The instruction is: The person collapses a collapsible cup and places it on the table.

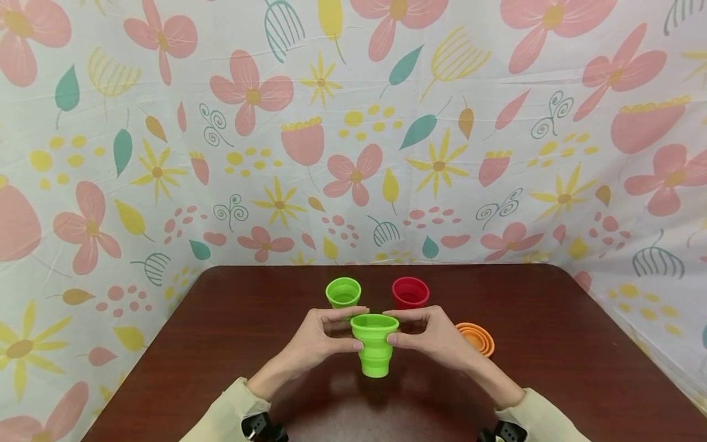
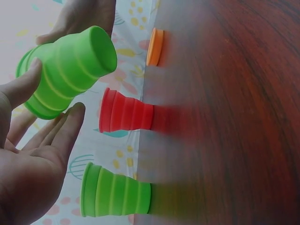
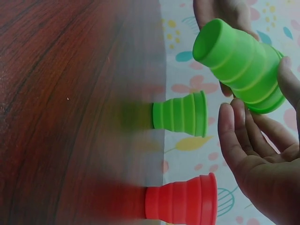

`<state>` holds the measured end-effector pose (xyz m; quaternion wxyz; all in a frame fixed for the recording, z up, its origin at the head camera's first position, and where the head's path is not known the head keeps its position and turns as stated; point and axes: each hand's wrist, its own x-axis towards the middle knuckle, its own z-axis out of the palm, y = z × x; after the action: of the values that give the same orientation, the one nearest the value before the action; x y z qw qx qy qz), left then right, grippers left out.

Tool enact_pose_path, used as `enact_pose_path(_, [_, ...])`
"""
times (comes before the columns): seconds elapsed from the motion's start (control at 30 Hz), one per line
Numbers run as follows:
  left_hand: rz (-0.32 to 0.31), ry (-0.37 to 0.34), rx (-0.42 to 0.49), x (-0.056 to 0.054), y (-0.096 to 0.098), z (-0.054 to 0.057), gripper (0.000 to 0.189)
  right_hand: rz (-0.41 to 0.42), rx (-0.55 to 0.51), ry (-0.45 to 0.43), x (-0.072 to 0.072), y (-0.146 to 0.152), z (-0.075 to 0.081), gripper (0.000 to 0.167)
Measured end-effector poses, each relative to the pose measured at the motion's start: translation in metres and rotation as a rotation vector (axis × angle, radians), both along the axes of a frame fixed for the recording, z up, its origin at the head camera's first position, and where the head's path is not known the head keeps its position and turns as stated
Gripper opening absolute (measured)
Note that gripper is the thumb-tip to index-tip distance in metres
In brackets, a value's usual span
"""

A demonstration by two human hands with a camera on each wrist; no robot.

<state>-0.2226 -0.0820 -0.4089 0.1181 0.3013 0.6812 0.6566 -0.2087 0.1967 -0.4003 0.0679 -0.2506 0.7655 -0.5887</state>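
A bright green collapsible cup (image 1: 375,347), pulled out to full height, is held above the table between both hands. On its left side my left hand (image 1: 317,337) pinches the rim area, thumb on the near wall and fingers behind. My right hand (image 1: 433,334) grips the opposite side the same way. The left wrist view shows the same cup (image 2: 70,70) tilted, its stepped rings and base visible. In the right wrist view the cup (image 3: 243,63) hangs clear of the tabletop, with the thumb against its wall.
Behind the hands stand a second green cup (image 1: 343,291) and a red cup (image 1: 410,293), both extended upright. A flattened orange collapsible cup (image 1: 476,339) lies right of the right hand. The dark wooden table (image 1: 248,344) meets a flower-printed cloth (image 1: 353,153) at the back.
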Motion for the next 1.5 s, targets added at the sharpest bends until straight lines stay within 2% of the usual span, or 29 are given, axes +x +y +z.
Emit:
enact_pose_path(0.5, [-0.014, 0.0, 0.019, 0.0007, 0.0023, 0.0017, 0.05, 0.005, 0.025, 0.006, -0.0009, 0.002, -0.0007, 0.04])
enact_pose_path(0.67, [-0.017, 0.018, 0.031, 0.0003, 0.0037, 0.0013, 0.048, 0.011, 0.031, -0.005, -0.0013, 0.0029, -0.0006, 0.035])
enact_pose_path(0.87, [-0.037, 0.041, 0.045, -0.0008, 0.0055, -0.0013, 0.043, -0.015, 0.068, -0.015, 0.0007, 0.0042, 0.0008, 0.038])
enact_pose_path(1.13, [0.004, 0.101, 0.017, -0.0015, 0.0057, -0.004, 0.038, -0.045, 0.102, 0.038, 0.0015, 0.0047, -0.0017, 0.033])
enact_pose_path(1.33, [-0.013, 0.045, 0.058, -0.0021, 0.0062, -0.0063, 0.037, -0.059, 0.044, 0.112, 0.0013, 0.0037, -0.0047, 0.024])
enact_pose_path(1.5, [-0.017, -0.01, 0.067, -0.0002, 0.0064, -0.0066, 0.036, -0.056, 0.004, 0.112, 0.0032, 0.0028, -0.0022, 0.026])
